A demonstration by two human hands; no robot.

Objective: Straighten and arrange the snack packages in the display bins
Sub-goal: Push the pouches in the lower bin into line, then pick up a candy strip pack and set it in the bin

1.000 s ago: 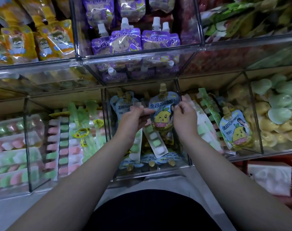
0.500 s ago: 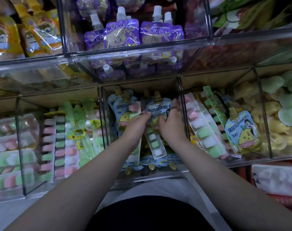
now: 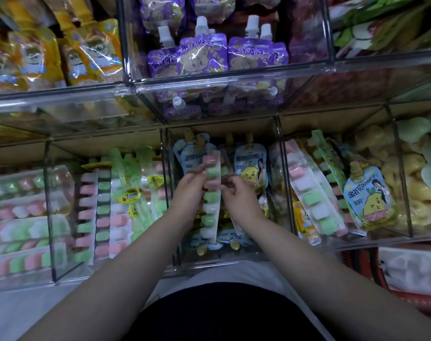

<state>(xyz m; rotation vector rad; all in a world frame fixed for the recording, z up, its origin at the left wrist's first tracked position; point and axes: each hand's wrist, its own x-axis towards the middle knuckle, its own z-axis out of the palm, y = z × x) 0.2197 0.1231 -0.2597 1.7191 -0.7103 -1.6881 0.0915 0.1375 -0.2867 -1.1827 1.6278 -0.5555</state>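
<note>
The person's two bare arms reached forward into the middle bin [image 3: 279, 153] of the lower row, a clear plastic box. Between the hands stood a candy strip [image 3: 210, 200], a long clear wrapper of pink, green and white cubes. It was held nearly upright over the bin, its top end level with the pouch tops and its bottom end near the bin's front wall.

The left hand [image 3: 188, 193] gripped the strip near its upper part, the fingertips pinching the left edge beside a green cube. The right hand [image 3: 242, 199] was just beside the strip's right edge with its fingers curled in. Whether they pinched the strip, a wrapper behind it, or nothing could not be told.

Behind the strip in the same bin stood drink pouches [image 3: 250, 163], pale blue with a yellow pear figure and gold caps. More of them lay flat at the front of the bin.

In the bin to the right, a second strip [image 3: 315, 195] leaned at a slant, and a lone pear pouch [image 3: 368, 200] leaned against the far divider. The bin to the left held stacked strips [image 3: 102, 210] lying in rows. At the far right sat round green and yellow sweets [image 3: 416, 168].

On the upper row, purple pouches [image 3: 202, 55] with white spouts stood upright in the middle bin, and yellow pouches [image 3: 86, 52] filled the bin to their left.
</note>
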